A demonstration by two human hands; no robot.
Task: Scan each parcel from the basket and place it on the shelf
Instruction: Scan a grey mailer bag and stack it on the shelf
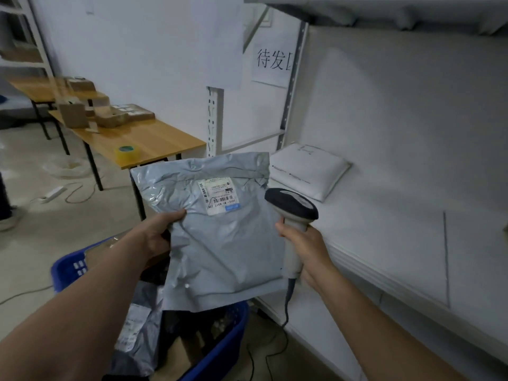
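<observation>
Parcel (pixel 225 243): we see a grey plastic mailer held up in mid-air, above the basket and in front of the shelf. Its face is turned toward us.
Shipping label (pixel 220 196): white, stuck near the top of the parcel's face. The print is too small for us to read.
Left hand (pixel 159 232): grips the parcel's left edge, thumb on the front, fingers hidden behind it.
Right hand (pixel 305 243): wrapped around the scanner's pale handle, to the right of the parcel.
Scanner (pixel 292 207): its dark head sits just beside the parcel's upper right edge, near the label. A cable hangs from the base of the handle.
Basket (pixel 68 270): blue plastic, low at the bottom left, under the held parcel. We make out more bagged parcels (pixel 137 334) inside.
Shelf (pixel 398 215): white, filling the right side. White padded parcels (pixel 308 171) lie stacked near its back left corner.
Paper sign (pixel 272 61): on the wall by the shelf post, printed with large Chinese characters.
Wooden table (pixel 154 138): at left, carrying cardboard boxes (pixel 118 116) and a tape roll (pixel 127 153) near its front edge.
Power strip (pixel 53 194): white, on the floor beside the table.
</observation>
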